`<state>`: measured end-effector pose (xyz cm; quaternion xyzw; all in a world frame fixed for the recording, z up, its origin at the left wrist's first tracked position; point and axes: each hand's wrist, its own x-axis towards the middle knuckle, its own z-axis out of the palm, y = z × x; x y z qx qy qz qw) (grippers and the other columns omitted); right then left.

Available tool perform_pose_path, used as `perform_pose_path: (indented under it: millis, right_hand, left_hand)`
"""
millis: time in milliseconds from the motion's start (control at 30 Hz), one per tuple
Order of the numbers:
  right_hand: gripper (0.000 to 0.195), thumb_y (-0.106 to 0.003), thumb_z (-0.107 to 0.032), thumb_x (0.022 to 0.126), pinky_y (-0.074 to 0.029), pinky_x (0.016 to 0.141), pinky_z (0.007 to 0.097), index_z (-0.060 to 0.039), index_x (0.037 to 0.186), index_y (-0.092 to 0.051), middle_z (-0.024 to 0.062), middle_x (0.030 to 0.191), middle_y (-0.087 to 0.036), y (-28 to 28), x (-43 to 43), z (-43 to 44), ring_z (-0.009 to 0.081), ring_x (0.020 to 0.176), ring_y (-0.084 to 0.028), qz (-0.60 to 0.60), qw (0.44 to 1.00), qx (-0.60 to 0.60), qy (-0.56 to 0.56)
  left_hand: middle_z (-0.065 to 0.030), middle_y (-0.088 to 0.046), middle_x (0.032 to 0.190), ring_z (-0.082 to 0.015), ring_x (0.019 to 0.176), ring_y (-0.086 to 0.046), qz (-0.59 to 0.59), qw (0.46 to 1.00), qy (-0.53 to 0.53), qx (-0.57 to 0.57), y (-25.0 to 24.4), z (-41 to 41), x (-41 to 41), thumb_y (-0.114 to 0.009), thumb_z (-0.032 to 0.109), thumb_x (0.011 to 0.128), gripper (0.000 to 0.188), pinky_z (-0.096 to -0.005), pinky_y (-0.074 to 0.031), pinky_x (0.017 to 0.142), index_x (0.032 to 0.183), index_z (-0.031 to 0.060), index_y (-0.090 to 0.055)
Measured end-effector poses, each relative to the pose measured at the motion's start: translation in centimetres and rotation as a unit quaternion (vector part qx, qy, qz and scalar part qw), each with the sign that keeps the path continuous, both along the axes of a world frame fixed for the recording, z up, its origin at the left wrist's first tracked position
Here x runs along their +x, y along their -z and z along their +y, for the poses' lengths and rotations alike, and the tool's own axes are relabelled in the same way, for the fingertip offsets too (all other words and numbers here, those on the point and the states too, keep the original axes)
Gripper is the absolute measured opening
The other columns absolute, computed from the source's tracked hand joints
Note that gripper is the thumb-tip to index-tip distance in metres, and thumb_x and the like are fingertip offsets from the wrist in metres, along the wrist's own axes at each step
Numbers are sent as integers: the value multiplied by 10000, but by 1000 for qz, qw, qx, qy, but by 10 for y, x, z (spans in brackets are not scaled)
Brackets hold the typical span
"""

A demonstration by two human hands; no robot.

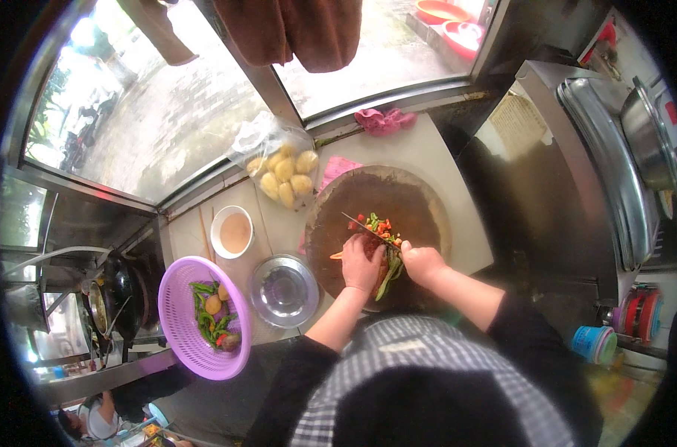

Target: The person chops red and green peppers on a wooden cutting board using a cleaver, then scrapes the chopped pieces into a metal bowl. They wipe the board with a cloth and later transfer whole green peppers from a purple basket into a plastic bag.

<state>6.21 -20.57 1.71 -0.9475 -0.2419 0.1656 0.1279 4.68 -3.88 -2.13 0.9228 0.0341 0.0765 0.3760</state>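
Observation:
A round wooden chopping block point(366, 190) stands on the counter before me. My right hand point(422, 262) grips a kitchen knife point(366, 226), whose blade points away to the upper left and is seen nearly edge-on. Beside the blade, my left hand point(362, 262) presses red and green peppers point(393, 271) against the wood, its fingers bent. Chopped pepper pieces point(378, 224) lie on the far side of the blade. A strip of orange pepper point(336, 256) sits left of my left hand. The knife's handle is hidden in my right hand.
Left of the block are a steel bowl point(285, 290), a purple plastic basket point(168, 313) with peppers and other produce, and a white bowl of cloudy liquid point(232, 232). A bag of peeled potatoes point(282, 173) and a pink cloth point(386, 120) lie by the window. A person point(98, 416) is at lower left.

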Motion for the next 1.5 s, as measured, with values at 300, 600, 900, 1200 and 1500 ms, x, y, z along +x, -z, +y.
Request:
perform_pose_path:
  millis: [300,600,900,1200,1500]
  right_hand:
    - [188,-391,-183,897,-459,623,468,-1,898,-438,218,698,-589,-9,20,-11,387,699,-586,60,997,42,28]
    - [167,-392,-164,890,-465,588,447,-3,903,-432,183,728,-603,-46,3,-27,350,686,-600,113,993,-30,18]
    - [175,-409,-140,874,-476,528,426,23,934,-427,161,677,-604,-26,-7,-20,312,613,-607,64,997,-44,-21]
    - [176,-397,-184,895,-460,571,446,-9,888,-407,181,665,-597,-2,-8,-21,367,652,-591,37,999,8,39]
    - [216,-328,-170,913,-466,612,462,19,932,-431,208,717,-598,-33,-8,-13,390,670,-585,95,995,20,25]
  left_hand:
    - [-199,-231,1385,-348,1297,-190,96,982,49,158,-27,-19,-30,-675,513,650,1005,-476,-134,1056,1334,-44,-192]
    - [-170,-268,1362,-321,1274,-234,74,978,33,193,-6,-8,-23,-684,491,644,959,-472,-157,1050,1313,-36,-244]
    - [-171,-334,1303,-339,1216,-310,46,986,23,158,23,-5,-22,-682,402,690,814,-430,-250,1025,1284,-11,-310]
    - [-182,-344,1293,-335,1217,-316,34,988,47,143,-15,0,-20,-694,391,684,829,-429,-246,1030,1288,-9,-291]
    - [-197,-415,1210,-368,1152,-374,-35,996,23,82,18,0,-24,-695,301,694,599,-441,-305,988,1128,-23,-437]
